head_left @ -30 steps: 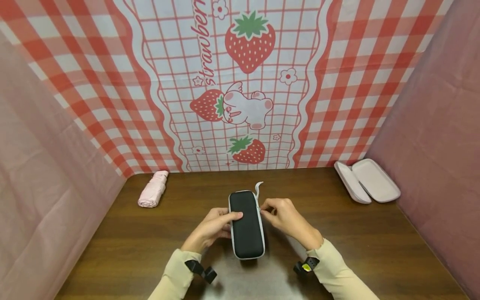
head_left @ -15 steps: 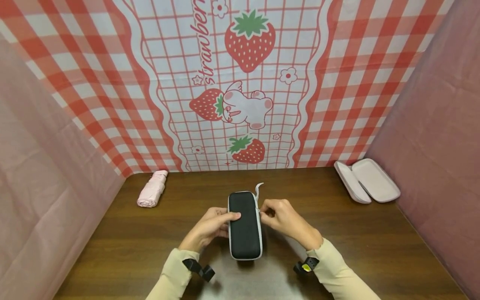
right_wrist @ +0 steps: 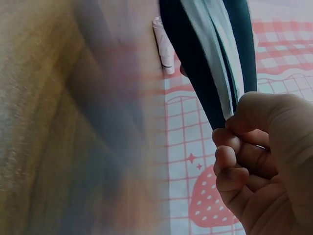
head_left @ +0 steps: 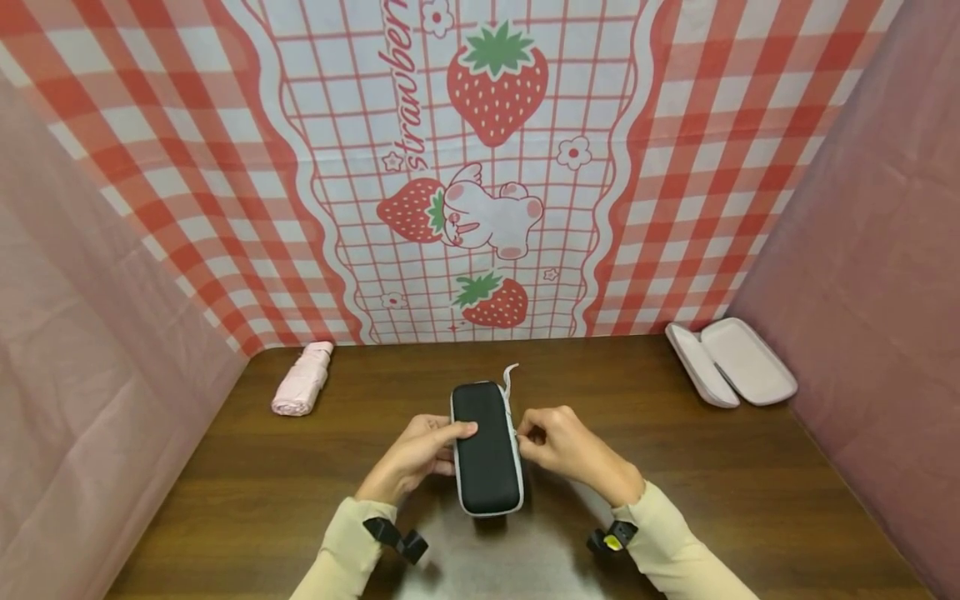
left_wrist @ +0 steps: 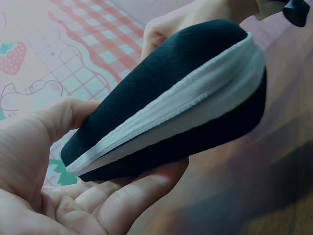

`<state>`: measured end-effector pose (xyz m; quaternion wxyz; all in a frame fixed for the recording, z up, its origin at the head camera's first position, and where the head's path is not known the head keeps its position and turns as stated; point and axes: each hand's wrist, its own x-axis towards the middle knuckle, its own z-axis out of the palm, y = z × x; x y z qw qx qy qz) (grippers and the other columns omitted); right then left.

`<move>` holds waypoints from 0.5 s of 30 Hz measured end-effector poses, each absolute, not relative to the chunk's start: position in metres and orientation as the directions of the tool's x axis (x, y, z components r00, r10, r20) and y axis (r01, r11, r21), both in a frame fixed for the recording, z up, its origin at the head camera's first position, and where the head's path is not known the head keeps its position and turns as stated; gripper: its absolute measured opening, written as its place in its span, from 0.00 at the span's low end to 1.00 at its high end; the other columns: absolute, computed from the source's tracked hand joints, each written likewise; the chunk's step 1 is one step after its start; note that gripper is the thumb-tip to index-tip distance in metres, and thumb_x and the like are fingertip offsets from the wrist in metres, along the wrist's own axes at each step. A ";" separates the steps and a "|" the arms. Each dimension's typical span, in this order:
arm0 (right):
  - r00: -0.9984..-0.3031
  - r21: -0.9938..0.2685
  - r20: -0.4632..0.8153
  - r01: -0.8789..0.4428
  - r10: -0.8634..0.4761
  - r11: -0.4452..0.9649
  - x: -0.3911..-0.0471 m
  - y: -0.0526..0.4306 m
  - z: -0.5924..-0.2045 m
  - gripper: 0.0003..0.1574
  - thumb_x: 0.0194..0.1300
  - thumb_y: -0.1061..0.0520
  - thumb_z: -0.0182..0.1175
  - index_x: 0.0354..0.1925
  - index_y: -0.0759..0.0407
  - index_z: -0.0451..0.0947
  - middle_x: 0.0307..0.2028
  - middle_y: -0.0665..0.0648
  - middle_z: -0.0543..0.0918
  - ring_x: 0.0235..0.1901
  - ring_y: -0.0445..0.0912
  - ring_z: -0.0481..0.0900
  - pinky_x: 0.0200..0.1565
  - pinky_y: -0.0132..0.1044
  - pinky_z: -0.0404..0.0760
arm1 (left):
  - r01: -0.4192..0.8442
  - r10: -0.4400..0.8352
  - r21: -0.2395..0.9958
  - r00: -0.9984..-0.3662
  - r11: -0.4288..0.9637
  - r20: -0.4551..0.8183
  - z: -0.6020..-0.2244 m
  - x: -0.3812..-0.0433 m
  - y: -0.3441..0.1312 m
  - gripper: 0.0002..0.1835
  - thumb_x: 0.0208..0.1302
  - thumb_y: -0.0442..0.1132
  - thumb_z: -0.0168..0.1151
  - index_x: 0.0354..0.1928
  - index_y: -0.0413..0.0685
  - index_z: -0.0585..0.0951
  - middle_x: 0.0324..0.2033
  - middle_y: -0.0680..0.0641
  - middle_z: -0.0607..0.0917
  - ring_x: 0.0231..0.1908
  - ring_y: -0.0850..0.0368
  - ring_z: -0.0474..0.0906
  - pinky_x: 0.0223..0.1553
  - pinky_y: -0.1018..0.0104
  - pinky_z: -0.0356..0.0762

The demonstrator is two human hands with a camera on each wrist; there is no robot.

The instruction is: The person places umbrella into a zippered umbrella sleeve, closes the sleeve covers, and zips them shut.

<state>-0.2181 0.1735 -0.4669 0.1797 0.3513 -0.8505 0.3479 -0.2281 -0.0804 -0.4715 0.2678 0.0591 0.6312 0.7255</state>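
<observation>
A black zippered case (head_left: 487, 450) with light grey zipper edging is held above the table, its long side running away from me. My left hand (head_left: 416, 454) grips its left side, thumb on top and fingers underneath. On the right side, my right hand (head_left: 558, 442) pinches at the zipper (right_wrist: 217, 58), thumb against the index finger; the pull is hidden between the fingertips. A dark gap shows between the two zipper tapes in the right wrist view. From the far right corner a light strap (head_left: 508, 379) sticks up. In the left wrist view, pale edging (left_wrist: 195, 98) runs along the case's side.
A rolled pink cloth (head_left: 303, 379) lies at the back left of the wooden table (head_left: 360, 383). At the back right lies an opened pale hard case (head_left: 746, 362). A strawberry-print cloth (head_left: 487, 233) hangs behind, with pink cloth at both sides.
My right hand has slid a little toward me along the right side of the case. The case has shifted slightly left, and my left hand keeps its grip.
</observation>
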 end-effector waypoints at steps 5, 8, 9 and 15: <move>-0.716 -0.498 0.512 -0.698 -0.475 0.515 -0.214 0.174 -0.468 0.08 0.54 0.68 0.66 0.28 0.55 0.84 0.21 0.45 0.81 0.22 0.29 0.72 0.25 0.24 0.75 | -0.319 0.452 0.946 -0.854 -0.065 -0.257 -0.470 -0.228 -0.081 0.21 0.65 0.41 0.66 0.52 0.29 0.81 0.32 0.46 0.91 0.31 0.53 0.89 0.35 0.59 0.88; -0.724 -0.489 0.507 -0.689 -0.468 0.535 -0.213 0.173 -0.468 0.07 0.56 0.68 0.67 0.31 0.57 0.85 0.22 0.45 0.82 0.23 0.30 0.72 0.26 0.24 0.74 | -0.317 0.454 0.946 -0.854 -0.064 -0.255 -0.469 -0.229 -0.081 0.22 0.65 0.40 0.67 0.53 0.29 0.81 0.32 0.46 0.91 0.31 0.53 0.90 0.35 0.58 0.88; -0.724 -0.483 0.508 -0.687 -0.466 0.542 -0.213 0.172 -0.467 0.07 0.56 0.68 0.67 0.31 0.56 0.85 0.22 0.45 0.81 0.23 0.30 0.72 0.26 0.24 0.74 | -0.314 0.454 0.947 -0.854 -0.063 -0.253 -0.468 -0.229 -0.081 0.22 0.65 0.40 0.67 0.53 0.28 0.80 0.32 0.46 0.91 0.31 0.53 0.90 0.35 0.58 0.88; -0.703 -0.461 0.539 -0.707 -0.463 0.537 -0.213 0.171 -0.464 0.10 0.55 0.68 0.67 0.27 0.54 0.82 0.19 0.42 0.75 0.20 0.30 0.68 0.24 0.22 0.68 | -0.289 0.442 0.957 -0.863 -0.035 -0.245 -0.464 -0.229 -0.083 0.25 0.66 0.41 0.67 0.55 0.26 0.79 0.32 0.45 0.91 0.32 0.54 0.90 0.35 0.59 0.88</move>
